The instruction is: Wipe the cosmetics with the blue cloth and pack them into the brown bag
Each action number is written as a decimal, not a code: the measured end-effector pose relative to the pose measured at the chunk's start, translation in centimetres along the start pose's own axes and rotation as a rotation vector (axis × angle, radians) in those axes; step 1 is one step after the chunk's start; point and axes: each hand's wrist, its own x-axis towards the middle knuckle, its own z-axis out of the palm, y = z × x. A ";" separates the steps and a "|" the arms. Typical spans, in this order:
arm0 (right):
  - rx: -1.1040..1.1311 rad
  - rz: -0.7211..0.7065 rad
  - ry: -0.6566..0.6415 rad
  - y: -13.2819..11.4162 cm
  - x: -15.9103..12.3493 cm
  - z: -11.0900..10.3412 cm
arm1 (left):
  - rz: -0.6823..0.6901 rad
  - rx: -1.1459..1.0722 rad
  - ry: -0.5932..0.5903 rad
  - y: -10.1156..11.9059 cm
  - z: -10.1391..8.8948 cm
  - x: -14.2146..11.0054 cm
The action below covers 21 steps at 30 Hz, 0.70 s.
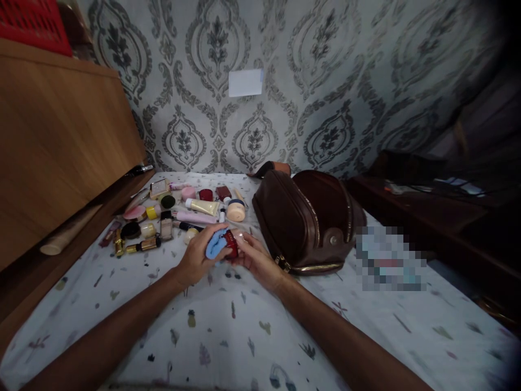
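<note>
My left hand (197,256) is closed on a bunched blue cloth (215,244), which is pressed against a small dark red container (232,245) with pale lettering. My right hand (257,262) grips that container from the right side, fingers wrapped round it. Both hands meet above the patterned sheet (228,326). Just beyond them lie a cream jar with a dark blue lid band (236,210), a pale yellow tube (202,207) and a long lilac tube (195,217). A brown leather bag (280,212) stands right of my right hand, its zip pulls near my wrist.
Several cosmetics spread leftward, among them a foundation bottle (166,225), a gold-and-black tube (143,244) and a red jar (205,194). A wooden cabinet (61,136) borders the left. Dark furniture (407,228) runs along the right. A patterned wall (277,119) stands behind.
</note>
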 end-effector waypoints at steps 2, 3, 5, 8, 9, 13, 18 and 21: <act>0.016 -0.012 0.023 0.0 0.0 0.1 | 0.065 0.005 -0.063 -0.4 0.3 -0.1; 0.025 -0.020 0.029 0.0 0.0 0.1 | 0.093 0.011 -0.084 -0.6 0.5 -0.1; 0.037 -0.025 0.023 0.0 0.0 0.1 | 0.108 0.021 -0.100 -0.8 0.6 -0.1; 0.036 -0.009 -0.023 0.0 0.1 -0.1 | 0.032 -0.001 -0.102 -0.8 0.4 0.0; 0.031 -0.004 -0.042 0.0 0.1 -0.2 | -0.006 -0.012 -0.103 -0.7 0.3 0.1; 0.008 -0.001 -0.088 -0.2 0.0 -0.3 | -0.087 -0.035 -0.101 -0.6 -0.1 0.2; -0.038 0.025 -0.056 -0.5 -0.1 -0.2 | -0.043 -0.052 -0.071 -0.9 0.1 0.1; -0.074 0.036 -0.019 -0.5 -0.1 -0.1 | -0.014 -0.044 -0.051 -0.9 0.3 0.1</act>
